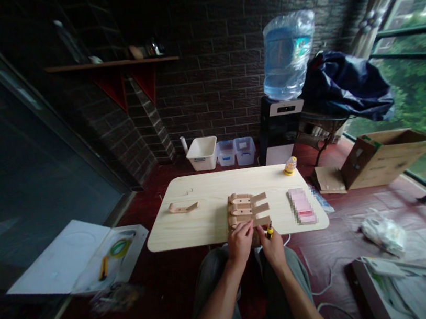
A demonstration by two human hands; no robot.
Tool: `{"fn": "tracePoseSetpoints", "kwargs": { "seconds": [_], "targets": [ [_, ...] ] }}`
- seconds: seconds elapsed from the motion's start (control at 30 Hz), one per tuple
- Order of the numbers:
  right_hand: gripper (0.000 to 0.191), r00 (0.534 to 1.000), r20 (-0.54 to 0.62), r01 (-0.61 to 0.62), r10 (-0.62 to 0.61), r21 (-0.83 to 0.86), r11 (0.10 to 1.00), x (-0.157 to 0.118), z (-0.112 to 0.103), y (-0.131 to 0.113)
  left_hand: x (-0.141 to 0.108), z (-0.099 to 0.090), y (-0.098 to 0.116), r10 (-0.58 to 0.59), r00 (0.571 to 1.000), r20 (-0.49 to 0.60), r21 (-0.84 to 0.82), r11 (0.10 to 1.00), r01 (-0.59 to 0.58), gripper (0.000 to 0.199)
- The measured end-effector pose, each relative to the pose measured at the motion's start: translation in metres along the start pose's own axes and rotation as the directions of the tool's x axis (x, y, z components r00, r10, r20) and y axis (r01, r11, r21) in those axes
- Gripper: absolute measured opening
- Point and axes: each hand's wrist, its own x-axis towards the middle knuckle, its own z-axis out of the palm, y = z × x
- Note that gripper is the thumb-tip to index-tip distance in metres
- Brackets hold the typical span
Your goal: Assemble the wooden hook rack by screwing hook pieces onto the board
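- Bare forearms [220,298] reach forward from just below the camera, above knees in grey-green trousers [208,279].
- Left hand [241,242]: fingers bent and drawn together, touching the near end of a wooden hook rack [241,205]; whether they grip it or only rest there, I cannot tell.
- Right hand [273,245]: closed around a yellow-and-black screwdriver [269,230], its handle sticking up beside the thumb, just beside the rack's near edge.
- The wooden hook rack sits at the near edge of the pale bench [214,222], about mid-width, with three curved wooden arms side by side, their flat ends pointing right.
- One loose wooden hook [183,207] lies apart on the bench's left side, with small fasteners [189,191] beyond it, too small to make out.
- On the right of the bench, a pink, pixelated rectangle [302,206] lies near the edge; a jar with a yellow base [290,166] stands near the far right corner.
- On the floor to the left, an open white box [56,258] has a green coil [119,247] and a yellow-and-black tool [103,268] inside.
- Beyond the bench, a cream bin [202,154] stands beside two clear bins [236,152], left of a water dispenser [282,126].
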Motion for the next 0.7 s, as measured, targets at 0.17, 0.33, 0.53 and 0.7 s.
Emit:
{"fn": "tracePoseSetpoints", "kwargs": {
  "seconds": [0.17, 0.33, 0.53, 0.7],
  "targets": [
    [0.057, 1.0, -0.013, 0.0, 0.0, -0.009, 1.0, -0.002, 0.0, -0.005, 0.001, -0.002, 0.003, -0.004, 1.0, 0.016, 0.021, 1.0, 0.004, 0.025],
    [0.06, 0.999, -0.043, -0.016, 0.015, -0.017, 1.0, -0.006, -0.002, -0.015, 0.0, -0.004, 0.005, -0.009, 0.999, 0.034, 0.024, 1.0, 0.008, 0.025],
    [0.059, 0.998, -0.056, -0.017, 0.017, -0.01, 1.0, -0.008, 0.0, -0.018, -0.003, -0.007, 0.004, -0.026, 0.999, 0.031, 0.003, 1.0, 0.026, 0.026],
    [0.055, 0.997, -0.078, -0.012, 0.015, 0.034, 0.999, -0.016, -0.001, -0.021, -0.006, -0.008, 0.003, -0.015, 1.0, -0.005, -0.013, 1.0, 0.015, 0.026]
  ]
}}
